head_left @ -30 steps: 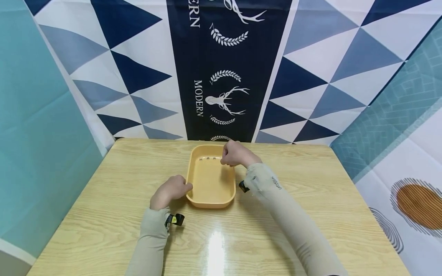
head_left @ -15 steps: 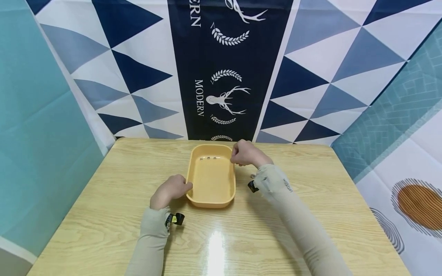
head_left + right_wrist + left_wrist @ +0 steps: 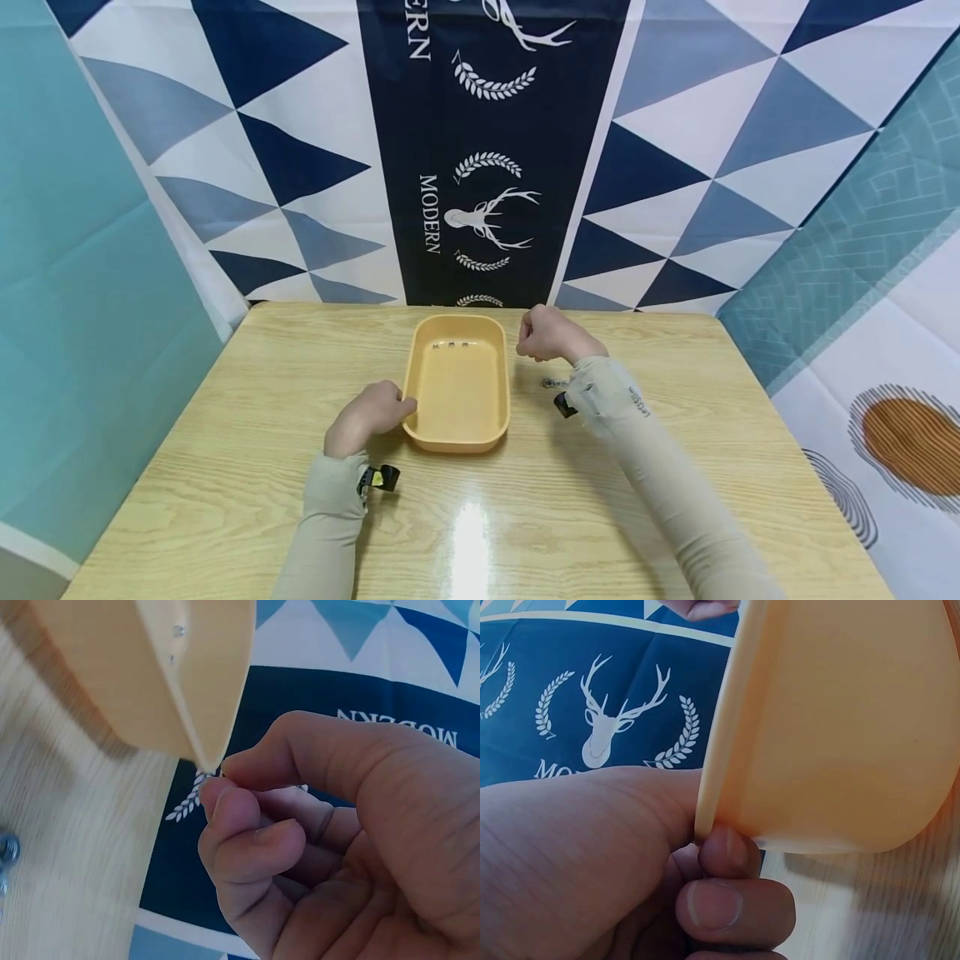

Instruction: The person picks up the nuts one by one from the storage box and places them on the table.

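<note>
A yellow plastic tray [image 3: 457,392] stands on the wooden table, its rim gripped at the near left side by my left hand [image 3: 372,410]. In the left wrist view the thumb lies inside that rim and curled fingers show beside it. Several small metal pieces [image 3: 452,344] lie in a row at the tray's far end. My right hand [image 3: 558,335] is just right of the tray, above the table, with fingers curled and thumb near the index fingertip; I see nothing between them. Small ring-like metal pieces [image 3: 555,383] lie on the table below the right wrist, partly hidden by the sleeve.
The wooden table [image 3: 285,400] ends at the back against a patterned cloth wall [image 3: 480,167]. Teal cloth hangs at the left and a patterned cloth at the right. A small dark camera sits at each wrist.
My right hand has moved from above the tray to the right, past its rim. The metal pieces on the table have come into view. The left hand has kept its grip on the tray.
</note>
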Demonstrator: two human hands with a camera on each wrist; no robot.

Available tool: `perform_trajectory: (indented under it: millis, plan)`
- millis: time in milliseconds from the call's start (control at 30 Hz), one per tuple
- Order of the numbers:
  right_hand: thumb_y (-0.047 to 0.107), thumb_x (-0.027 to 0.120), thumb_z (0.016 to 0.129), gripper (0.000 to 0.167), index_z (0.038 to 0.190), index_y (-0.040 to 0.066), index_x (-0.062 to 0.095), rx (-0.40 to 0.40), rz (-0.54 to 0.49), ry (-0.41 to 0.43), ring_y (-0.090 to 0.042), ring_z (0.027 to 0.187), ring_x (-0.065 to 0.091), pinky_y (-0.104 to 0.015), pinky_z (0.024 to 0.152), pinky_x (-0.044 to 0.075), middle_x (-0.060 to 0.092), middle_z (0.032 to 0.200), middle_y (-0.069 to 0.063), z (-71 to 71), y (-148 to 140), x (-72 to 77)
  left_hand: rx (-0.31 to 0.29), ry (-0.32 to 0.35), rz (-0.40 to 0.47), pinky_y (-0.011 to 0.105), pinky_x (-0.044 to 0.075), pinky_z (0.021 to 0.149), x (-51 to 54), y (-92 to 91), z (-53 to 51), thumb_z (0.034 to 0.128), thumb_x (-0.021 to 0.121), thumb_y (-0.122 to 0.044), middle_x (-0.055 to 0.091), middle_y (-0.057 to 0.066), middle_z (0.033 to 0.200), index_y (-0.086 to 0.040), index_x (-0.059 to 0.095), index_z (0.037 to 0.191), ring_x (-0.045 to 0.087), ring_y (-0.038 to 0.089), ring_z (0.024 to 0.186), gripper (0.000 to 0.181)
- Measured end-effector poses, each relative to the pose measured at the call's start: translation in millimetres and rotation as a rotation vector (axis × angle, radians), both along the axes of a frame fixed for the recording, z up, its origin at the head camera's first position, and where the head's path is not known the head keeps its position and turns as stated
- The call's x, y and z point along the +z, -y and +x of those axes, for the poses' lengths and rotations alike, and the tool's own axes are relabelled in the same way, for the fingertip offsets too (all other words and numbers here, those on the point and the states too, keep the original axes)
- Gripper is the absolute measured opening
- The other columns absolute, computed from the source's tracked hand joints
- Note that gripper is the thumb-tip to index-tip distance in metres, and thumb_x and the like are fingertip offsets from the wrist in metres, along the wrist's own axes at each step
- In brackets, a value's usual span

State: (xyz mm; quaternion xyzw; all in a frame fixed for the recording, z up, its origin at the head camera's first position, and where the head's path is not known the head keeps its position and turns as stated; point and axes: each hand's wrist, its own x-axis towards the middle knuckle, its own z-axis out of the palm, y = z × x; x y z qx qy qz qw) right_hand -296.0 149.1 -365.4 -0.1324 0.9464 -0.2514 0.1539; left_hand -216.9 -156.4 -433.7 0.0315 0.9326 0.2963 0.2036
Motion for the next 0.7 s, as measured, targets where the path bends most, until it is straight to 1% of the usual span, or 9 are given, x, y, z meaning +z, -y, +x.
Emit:
perform_trajectory:
  millis: [167, 300, 500, 700]
  plan:
    - [0.011, 0.067, 0.087, 0.005, 0.083, 0.008, 0.068, -0.032, 0.032, 0.009, -0.017, 0.065, 0.065, -0.029, 0.063, 0.050, 0.072, 0.080, -0.009, 0.1, -8.0, 0.1, 0.007, 0.002, 0.005, 0.026, 0.031, 0.050, -0.3, -0.4, 0.6, 0.0982, 0.051, -0.028, 0.042, -0.002, 0.058, -0.013, 0.053, 0.067, 0.035, 0.013, 0.051, 0.035]
    - [0.011, 0.067, 0.088, 0.005, 0.083, 0.008, 0.067, -0.037, 0.032, 0.023, -0.017, 0.064, 0.064, -0.028, 0.062, 0.050, 0.071, 0.078, -0.008, -0.9, -14.9, -3.4, 0.007, -0.003, 0.008, 0.026, 0.032, 0.051, 0.2, -0.3, 1.3, 0.0978, 0.051, -0.028, 0.043, -0.001, 0.059, -0.013, 0.052, 0.067, 0.036, 0.013, 0.052, 0.034]
    - [0.009, 0.066, 0.087, 0.006, 0.081, 0.008, 0.067, -0.036, 0.022, 0.022, -0.016, 0.061, 0.061, -0.028, 0.060, 0.048, 0.069, 0.072, -0.006, -2.2, -26.0, -8.6, 0.004, -0.004, 0.008, 0.026, 0.032, 0.052, 0.5, -1.4, 1.8, 0.0981, 0.050, -0.027, 0.042, -0.001, 0.060, -0.013, 0.051, 0.066, 0.036, 0.013, 0.053, 0.035]
    - [0.009, 0.065, 0.089, 0.007, 0.084, 0.007, 0.066, -0.052, 0.024, 0.032, -0.017, 0.062, 0.061, -0.029, 0.062, 0.049, 0.070, 0.077, -0.011, -1.4, -40.7, -8.1, 0.007, -0.006, 0.012, 0.026, 0.032, 0.052, 0.9, -1.8, 2.0, 0.0976, 0.051, -0.027, 0.043, -0.001, 0.061, -0.013, 0.052, 0.067, 0.037, 0.013, 0.053, 0.034]
